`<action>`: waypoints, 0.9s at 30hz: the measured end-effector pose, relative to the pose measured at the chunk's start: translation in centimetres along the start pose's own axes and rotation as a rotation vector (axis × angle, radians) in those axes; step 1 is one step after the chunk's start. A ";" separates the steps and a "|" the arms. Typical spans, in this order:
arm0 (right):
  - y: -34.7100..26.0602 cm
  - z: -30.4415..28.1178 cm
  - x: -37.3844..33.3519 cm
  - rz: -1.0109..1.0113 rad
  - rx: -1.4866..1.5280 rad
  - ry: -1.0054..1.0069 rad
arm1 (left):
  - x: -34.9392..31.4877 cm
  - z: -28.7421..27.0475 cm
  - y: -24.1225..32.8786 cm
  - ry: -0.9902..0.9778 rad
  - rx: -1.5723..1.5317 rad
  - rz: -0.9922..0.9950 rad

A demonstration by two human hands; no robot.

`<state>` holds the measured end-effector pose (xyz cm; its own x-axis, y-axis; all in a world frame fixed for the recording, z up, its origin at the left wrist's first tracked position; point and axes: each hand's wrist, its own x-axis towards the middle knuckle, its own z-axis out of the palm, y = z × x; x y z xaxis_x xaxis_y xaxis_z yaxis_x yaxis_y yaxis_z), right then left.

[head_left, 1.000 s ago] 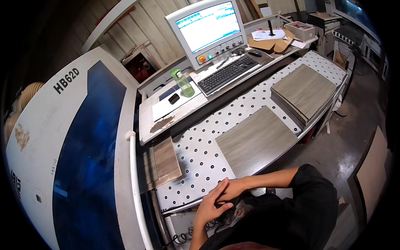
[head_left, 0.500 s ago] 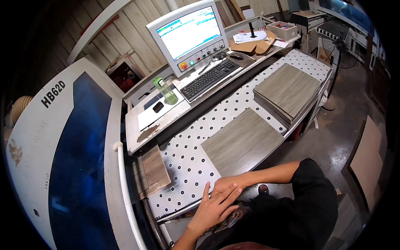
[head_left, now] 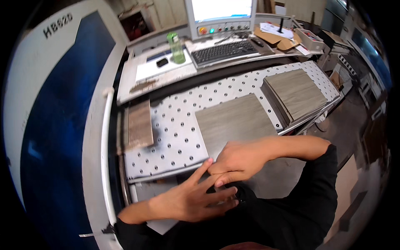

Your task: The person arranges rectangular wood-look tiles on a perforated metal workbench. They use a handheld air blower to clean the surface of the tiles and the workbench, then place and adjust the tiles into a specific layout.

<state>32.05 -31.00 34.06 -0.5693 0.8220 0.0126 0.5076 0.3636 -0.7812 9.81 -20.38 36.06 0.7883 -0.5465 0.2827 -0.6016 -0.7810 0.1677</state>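
My left hand (head_left: pixel 189 202) is over the near edge of the perforated table, in front of my body, its fingers spread and nothing in it. My right hand (head_left: pixel 239 160) crosses it from the right, its fingers curled against a finger of the left hand. Their overlap partly hides the fingertips. Just beyond my hands, a grey wood-grain panel (head_left: pixel 233 118) lies flat on the white table (head_left: pixel 179 125) with black-dotted holes. Right of it sits a stack of similar panels (head_left: pixel 298 91), apart from my hands.
A keyboard (head_left: pixel 225 53), a green bottle (head_left: pixel 177 52) and a monitor (head_left: pixel 221 11) stand on the ledge behind. To the left rises a large white-and-blue machine (head_left: pixel 62 91) with a white rail (head_left: pixel 105 158). A brown panel (head_left: pixel 140 125) lies at the table's left end.
My view has swung rightward and down. Both hands have come up higher before me; the right hand's fingers have curled against the left, which earlier lay over the right. The panels have not moved.
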 end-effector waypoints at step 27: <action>-2.6 -1.7 -0.6 -0.087 -0.286 0.055 | 1.9 2.8 0.7 0.001 0.084 0.115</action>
<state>32.20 -31.72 37.13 -0.5865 0.8023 0.1116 0.6244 0.5355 -0.5687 11.29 -22.82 34.05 0.7145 -0.6336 0.2969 -0.6750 -0.7358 0.0542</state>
